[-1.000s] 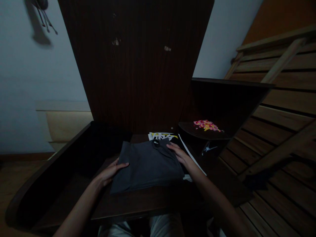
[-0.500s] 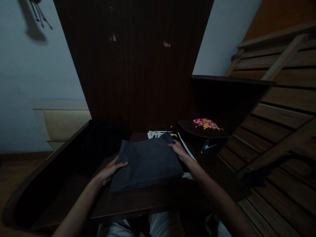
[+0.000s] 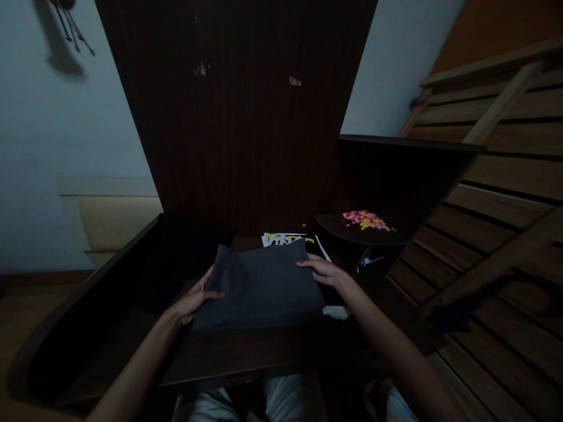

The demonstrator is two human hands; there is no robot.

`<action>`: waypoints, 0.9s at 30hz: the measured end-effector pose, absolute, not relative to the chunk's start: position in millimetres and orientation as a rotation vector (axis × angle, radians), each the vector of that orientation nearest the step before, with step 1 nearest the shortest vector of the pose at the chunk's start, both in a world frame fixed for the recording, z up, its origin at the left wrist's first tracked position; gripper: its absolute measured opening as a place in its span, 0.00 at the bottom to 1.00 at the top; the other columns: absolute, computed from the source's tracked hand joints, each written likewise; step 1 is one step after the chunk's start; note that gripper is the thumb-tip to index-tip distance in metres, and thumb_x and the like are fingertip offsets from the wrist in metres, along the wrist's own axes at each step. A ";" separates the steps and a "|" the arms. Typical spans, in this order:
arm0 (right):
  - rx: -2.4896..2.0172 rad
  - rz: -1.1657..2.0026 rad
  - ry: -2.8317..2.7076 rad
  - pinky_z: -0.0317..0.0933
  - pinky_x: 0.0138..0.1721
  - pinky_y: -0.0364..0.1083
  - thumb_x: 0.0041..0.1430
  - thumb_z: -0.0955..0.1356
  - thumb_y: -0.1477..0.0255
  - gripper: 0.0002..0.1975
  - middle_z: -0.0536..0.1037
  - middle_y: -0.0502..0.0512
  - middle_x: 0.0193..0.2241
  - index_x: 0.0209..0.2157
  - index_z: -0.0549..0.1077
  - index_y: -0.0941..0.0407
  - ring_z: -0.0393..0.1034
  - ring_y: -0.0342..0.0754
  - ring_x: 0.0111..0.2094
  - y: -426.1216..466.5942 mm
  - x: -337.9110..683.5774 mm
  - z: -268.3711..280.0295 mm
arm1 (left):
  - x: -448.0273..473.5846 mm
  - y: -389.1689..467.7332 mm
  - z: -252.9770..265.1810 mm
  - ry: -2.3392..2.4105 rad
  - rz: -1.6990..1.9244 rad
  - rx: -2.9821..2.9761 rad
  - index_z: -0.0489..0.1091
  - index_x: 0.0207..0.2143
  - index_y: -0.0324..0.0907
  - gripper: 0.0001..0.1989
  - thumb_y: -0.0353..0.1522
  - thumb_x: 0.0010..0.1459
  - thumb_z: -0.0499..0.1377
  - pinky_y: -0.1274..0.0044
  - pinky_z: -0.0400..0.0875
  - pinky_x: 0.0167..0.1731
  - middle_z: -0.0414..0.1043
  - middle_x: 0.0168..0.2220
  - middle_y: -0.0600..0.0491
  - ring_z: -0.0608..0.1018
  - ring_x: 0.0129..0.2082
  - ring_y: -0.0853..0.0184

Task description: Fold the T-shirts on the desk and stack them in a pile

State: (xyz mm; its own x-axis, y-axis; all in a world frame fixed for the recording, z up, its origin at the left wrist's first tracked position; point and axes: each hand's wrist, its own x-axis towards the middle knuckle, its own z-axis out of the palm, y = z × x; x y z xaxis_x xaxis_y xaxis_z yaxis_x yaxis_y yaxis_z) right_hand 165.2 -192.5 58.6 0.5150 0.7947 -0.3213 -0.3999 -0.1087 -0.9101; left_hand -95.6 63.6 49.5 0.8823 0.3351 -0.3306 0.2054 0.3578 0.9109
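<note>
A folded dark grey cloth (image 3: 264, 287), perhaps a garment, lies between my hands over the dark wooden desk (image 3: 220, 357). My left hand (image 3: 196, 299) grips its left edge, thumb on top and the other fingers underneath. At the right edge, my right hand (image 3: 321, 269) pinches the cloth near its far corner, thumb on top. Beneath and behind the cloth, partly covered, sits a printed paper or magazine (image 3: 290, 238) in white, black and yellow. Whether the cloth rests on it or hangs just above, I cannot tell.
A heap of pink, red and yellow small pieces (image 3: 367, 220) lies on the rounded side shelf (image 3: 329, 225). Black fabric (image 3: 185, 252) is bunched at the desk's back left. A wooden slatted frame (image 3: 505, 199) leans on the right. A raised side panel (image 3: 88, 305) borders the left.
My right hand has shifted its hold slightly down along the right edge. The cloth's far right corner, bunched before, now lies flatter, and its near edge sits a little higher.
</note>
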 end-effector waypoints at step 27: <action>-0.830 0.581 -0.144 0.64 0.55 0.56 0.47 0.72 0.72 0.18 0.82 0.51 0.41 0.44 0.75 0.49 0.73 0.54 0.50 -240.5 97.0 -0.4 | 63.7 9.9 41.9 0.512 0.186 0.747 0.70 0.35 0.38 0.11 0.37 0.52 0.61 0.80 0.71 0.21 0.73 0.24 0.53 0.75 0.20 0.69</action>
